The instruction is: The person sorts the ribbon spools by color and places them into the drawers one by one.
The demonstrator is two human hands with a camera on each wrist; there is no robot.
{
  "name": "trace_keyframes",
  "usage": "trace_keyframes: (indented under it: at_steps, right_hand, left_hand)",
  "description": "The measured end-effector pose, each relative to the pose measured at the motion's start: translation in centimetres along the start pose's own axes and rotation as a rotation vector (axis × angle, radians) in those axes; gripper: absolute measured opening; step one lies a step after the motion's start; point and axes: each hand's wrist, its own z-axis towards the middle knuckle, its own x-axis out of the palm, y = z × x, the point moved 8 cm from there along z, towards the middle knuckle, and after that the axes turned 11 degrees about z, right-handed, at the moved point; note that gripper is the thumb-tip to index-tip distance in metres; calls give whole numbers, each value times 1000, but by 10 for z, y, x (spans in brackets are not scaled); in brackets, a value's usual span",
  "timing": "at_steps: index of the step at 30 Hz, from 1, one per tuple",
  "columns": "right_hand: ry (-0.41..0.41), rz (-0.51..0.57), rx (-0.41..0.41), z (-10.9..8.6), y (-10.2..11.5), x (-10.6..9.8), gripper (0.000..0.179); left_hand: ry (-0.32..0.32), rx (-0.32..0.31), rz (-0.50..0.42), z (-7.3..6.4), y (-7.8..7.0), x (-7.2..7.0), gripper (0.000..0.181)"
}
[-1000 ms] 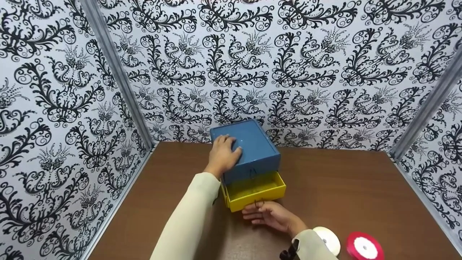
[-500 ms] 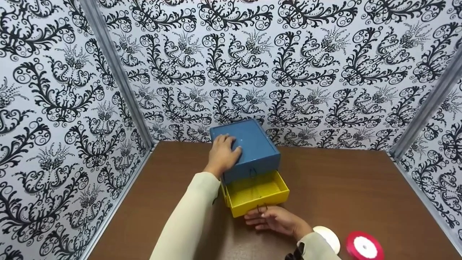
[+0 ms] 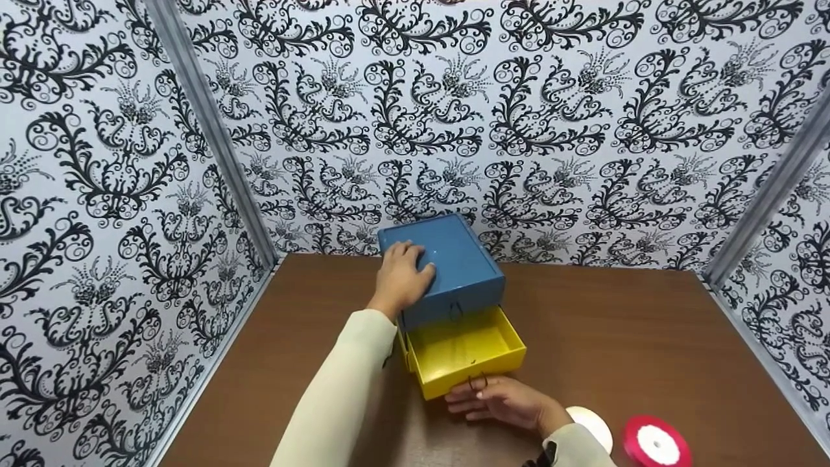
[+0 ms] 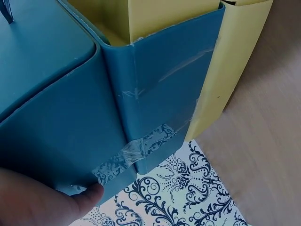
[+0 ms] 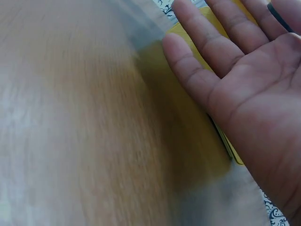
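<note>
Head: the yellow drawer (image 3: 457, 347) – probably light, stiff card – projected beneath the blue box (image 3: 457, 256); the left hand (image 3: 403, 275) lay spread atop. Left wrist: tape (image 4: 134, 151) crossed the blue box. Right wrist: the right hand (image 5: 249, 94) pinched the loop (image 5: 280, 18), apparently the best grip.

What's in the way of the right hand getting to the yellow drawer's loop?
Nothing visible: the right hand holds the dark loop on the yellow drawer. The red spool lies off to the right.

Pale glare, blurry tabletop (image 5: 94, 141) in right wrist view
</note>
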Motion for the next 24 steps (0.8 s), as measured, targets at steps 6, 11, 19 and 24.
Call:
trace_keyframes:
  at_steps: [6, 11, 19, 24]
  right_hand:
    - [1, -16, 1, -4, -3, 2, 43]
    - [9, 1, -16, -9, -6, 5, 43]
    - [21, -1, -33, -18, -9, 10, 43]
    - [1, -7, -15, -24, -14, 12, 43]
  left_hand:
    - [4, -10, 7, 0, 2, 1, 47]
    - [5, -10, 5, 0, 2, 1, 47]
    - [-6, -12, 10, 3, 3, 2, 45]
    - [-4, -3, 14, 3, 2, 3, 45]
